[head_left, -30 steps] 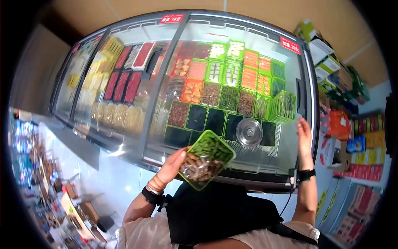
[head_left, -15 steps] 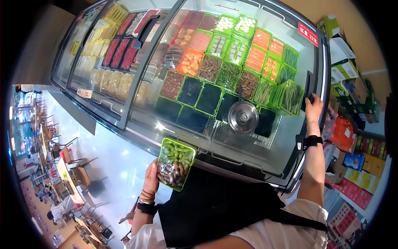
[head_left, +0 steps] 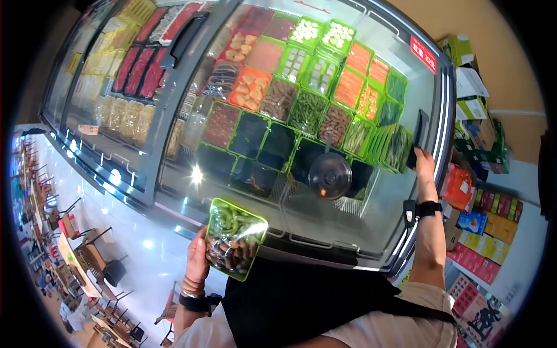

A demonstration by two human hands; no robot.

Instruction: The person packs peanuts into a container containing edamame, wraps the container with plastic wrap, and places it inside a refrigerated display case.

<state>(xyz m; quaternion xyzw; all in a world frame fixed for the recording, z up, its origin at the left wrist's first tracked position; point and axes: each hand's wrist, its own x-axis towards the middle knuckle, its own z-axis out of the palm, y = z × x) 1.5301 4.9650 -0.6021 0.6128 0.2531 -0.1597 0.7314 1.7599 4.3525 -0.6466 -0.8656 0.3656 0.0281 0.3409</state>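
Note:
My left hand (head_left: pixel 198 255) grips a green-rimmed tray (head_left: pixel 235 238) by its left edge, tilted up in front of the black apron. Under clear wrap it holds green pods that look like edamame, and brown peanut-like pods. At the right end of the glass-topped display fridge (head_left: pixel 313 243), my right hand (head_left: pixel 425 164) is closed around the black door handle (head_left: pixel 422 133). Behind the glass stand rows of green trays, including one of green pods (head_left: pixel 307 111) and one of brown pods (head_left: pixel 335 123). A round metal lid or pan (head_left: pixel 329 176) lies near the front.
Cardboard boxes (head_left: pixel 473 107) and coloured packets (head_left: pixel 484 232) are stacked to the right of the fridge. A second black handle (head_left: pixel 185 39) sits on the left glass door. Tables (head_left: pixel 78 267) and chairs stand on the shiny floor at left, with people farther off.
The whole view has shifted, so the fridge and boxes appear further left. The tray in my left hand sits slightly lower and further left. My right hand stays on the handle.

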